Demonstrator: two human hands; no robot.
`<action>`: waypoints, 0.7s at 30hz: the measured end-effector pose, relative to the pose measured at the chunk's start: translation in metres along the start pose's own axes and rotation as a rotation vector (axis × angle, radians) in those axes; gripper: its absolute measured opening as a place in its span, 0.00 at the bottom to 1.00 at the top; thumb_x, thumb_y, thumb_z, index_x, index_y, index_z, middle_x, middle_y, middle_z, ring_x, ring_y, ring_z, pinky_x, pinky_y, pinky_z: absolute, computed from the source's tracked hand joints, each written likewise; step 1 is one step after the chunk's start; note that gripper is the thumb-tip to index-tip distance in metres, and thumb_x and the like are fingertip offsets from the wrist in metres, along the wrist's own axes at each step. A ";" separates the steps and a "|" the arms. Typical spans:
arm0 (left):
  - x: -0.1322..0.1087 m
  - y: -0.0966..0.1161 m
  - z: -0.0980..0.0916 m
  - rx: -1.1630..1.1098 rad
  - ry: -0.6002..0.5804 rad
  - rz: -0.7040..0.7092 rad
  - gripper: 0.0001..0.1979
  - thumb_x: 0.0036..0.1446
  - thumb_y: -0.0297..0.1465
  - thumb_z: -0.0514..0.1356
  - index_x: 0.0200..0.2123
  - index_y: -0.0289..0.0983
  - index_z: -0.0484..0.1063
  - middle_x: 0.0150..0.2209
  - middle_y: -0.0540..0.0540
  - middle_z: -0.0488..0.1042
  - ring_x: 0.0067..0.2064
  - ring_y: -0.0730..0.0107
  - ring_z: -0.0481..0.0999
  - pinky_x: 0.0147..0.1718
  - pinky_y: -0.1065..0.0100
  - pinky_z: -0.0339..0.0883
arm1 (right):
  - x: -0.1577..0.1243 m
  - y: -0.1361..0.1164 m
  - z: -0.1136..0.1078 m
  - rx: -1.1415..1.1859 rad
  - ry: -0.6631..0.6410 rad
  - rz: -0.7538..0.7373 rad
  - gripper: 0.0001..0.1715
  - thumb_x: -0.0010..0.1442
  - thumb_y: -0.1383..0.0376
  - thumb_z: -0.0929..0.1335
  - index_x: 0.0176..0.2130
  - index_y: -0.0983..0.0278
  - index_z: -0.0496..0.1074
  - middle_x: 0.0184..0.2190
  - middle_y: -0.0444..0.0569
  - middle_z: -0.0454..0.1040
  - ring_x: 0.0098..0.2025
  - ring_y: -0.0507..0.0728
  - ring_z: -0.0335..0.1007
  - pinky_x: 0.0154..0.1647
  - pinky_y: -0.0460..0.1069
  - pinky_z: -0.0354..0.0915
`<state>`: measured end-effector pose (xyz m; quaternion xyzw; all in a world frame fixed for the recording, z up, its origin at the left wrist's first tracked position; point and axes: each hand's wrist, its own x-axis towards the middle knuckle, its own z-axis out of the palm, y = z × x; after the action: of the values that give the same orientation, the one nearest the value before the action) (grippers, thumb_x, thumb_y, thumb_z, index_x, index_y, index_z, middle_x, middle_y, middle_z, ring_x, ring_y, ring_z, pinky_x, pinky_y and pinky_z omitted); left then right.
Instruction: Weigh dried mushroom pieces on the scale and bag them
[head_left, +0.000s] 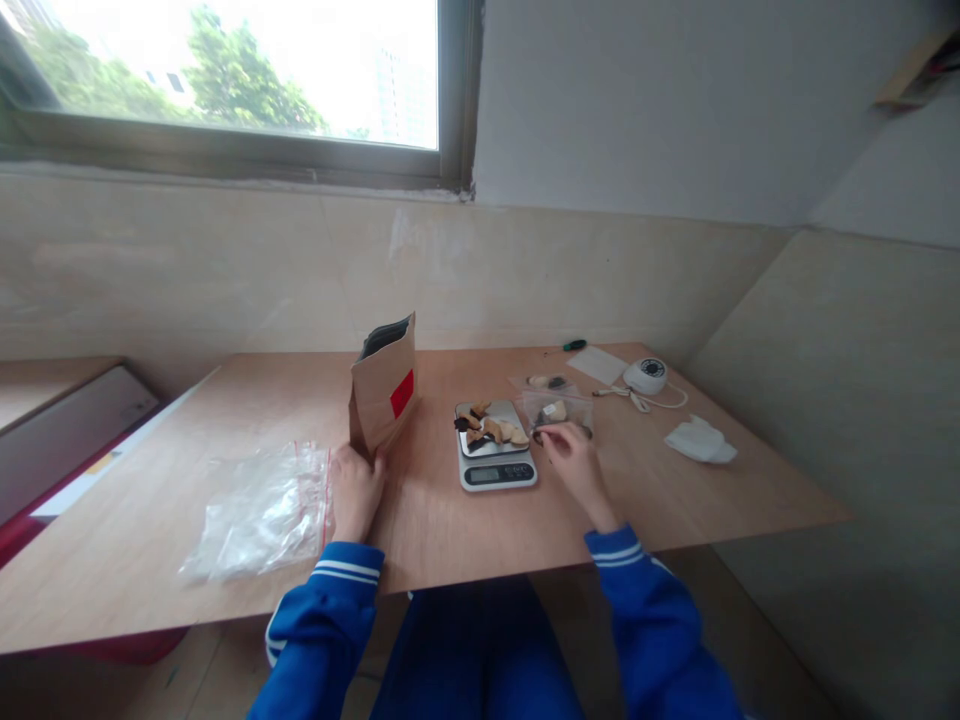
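Observation:
A brown kraft paper bag (373, 400) with a red label stands upright with its top gaping. My left hand (357, 492) is closed around its lower near end. To the right is a white digital kitchen scale (499, 478); pale and dark dried slices (493, 432) lie on its metal plate. Just past the plate's right side, my right hand (573, 462) has its thumb and fingers pinched together near a small dark piece; whether it holds that piece is unclear. Behind the fingers lies a clear zip bag (574, 405) with similar pieces inside, partly covered by the hand.
Flat clear zip bags (259, 515) lie at the left. A second small zip bag (544, 382), a green-handled screwdriver (574, 345), a white sheet (598, 364), a white dome camera with cable (643, 376) and a crumpled white wrapper (701, 440) occupy the right side.

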<state>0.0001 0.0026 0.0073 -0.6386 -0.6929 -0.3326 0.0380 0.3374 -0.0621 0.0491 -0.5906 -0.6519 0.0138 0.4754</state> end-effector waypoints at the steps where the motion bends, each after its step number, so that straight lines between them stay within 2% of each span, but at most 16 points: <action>1: 0.000 0.000 0.000 -0.005 -0.003 -0.004 0.21 0.57 0.41 0.48 0.41 0.27 0.65 0.35 0.34 0.70 0.42 0.45 0.72 0.40 0.50 0.65 | 0.014 -0.006 0.004 0.000 -0.021 -0.033 0.11 0.61 0.62 0.63 0.36 0.62 0.74 0.35 0.51 0.73 0.39 0.59 0.70 0.42 0.53 0.66; 5: 0.000 -0.001 0.000 -0.006 -0.022 -0.011 0.22 0.58 0.42 0.48 0.42 0.26 0.65 0.36 0.33 0.70 0.42 0.45 0.72 0.41 0.51 0.65 | 0.063 -0.017 0.031 -0.092 -0.130 -0.091 0.10 0.61 0.66 0.62 0.37 0.64 0.73 0.37 0.51 0.73 0.42 0.57 0.70 0.45 0.50 0.65; 8: 0.000 0.000 -0.001 -0.003 -0.020 -0.005 0.22 0.58 0.41 0.48 0.43 0.26 0.65 0.37 0.33 0.70 0.43 0.45 0.72 0.41 0.51 0.65 | 0.082 -0.011 0.055 -0.222 -0.234 -0.078 0.10 0.61 0.70 0.62 0.36 0.65 0.73 0.37 0.51 0.72 0.42 0.56 0.69 0.46 0.49 0.64; 12: 0.000 0.001 -0.003 0.022 -0.034 -0.011 0.21 0.58 0.40 0.49 0.41 0.26 0.65 0.36 0.33 0.70 0.42 0.46 0.72 0.41 0.52 0.65 | 0.083 -0.009 0.071 -0.287 -0.304 -0.078 0.11 0.59 0.71 0.62 0.33 0.66 0.74 0.35 0.53 0.73 0.43 0.58 0.68 0.47 0.51 0.62; 18: -0.001 0.003 -0.005 -0.010 -0.014 -0.020 0.19 0.57 0.39 0.50 0.42 0.27 0.65 0.36 0.35 0.71 0.42 0.47 0.72 0.40 0.52 0.65 | 0.083 -0.020 0.080 -0.343 -0.345 -0.083 0.14 0.60 0.64 0.63 0.44 0.68 0.72 0.42 0.56 0.72 0.49 0.60 0.64 0.53 0.53 0.57; 21: -0.001 0.004 -0.006 -0.001 -0.036 -0.029 0.20 0.57 0.39 0.50 0.42 0.26 0.65 0.37 0.33 0.71 0.42 0.47 0.72 0.41 0.53 0.65 | 0.086 -0.023 0.087 -0.361 -0.383 -0.068 0.11 0.58 0.63 0.66 0.39 0.66 0.74 0.40 0.55 0.73 0.49 0.61 0.64 0.53 0.54 0.56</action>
<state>0.0017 -0.0014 0.0133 -0.6343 -0.7025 -0.3221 0.0203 0.2773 0.0454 0.0670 -0.6302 -0.7415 -0.0071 0.2304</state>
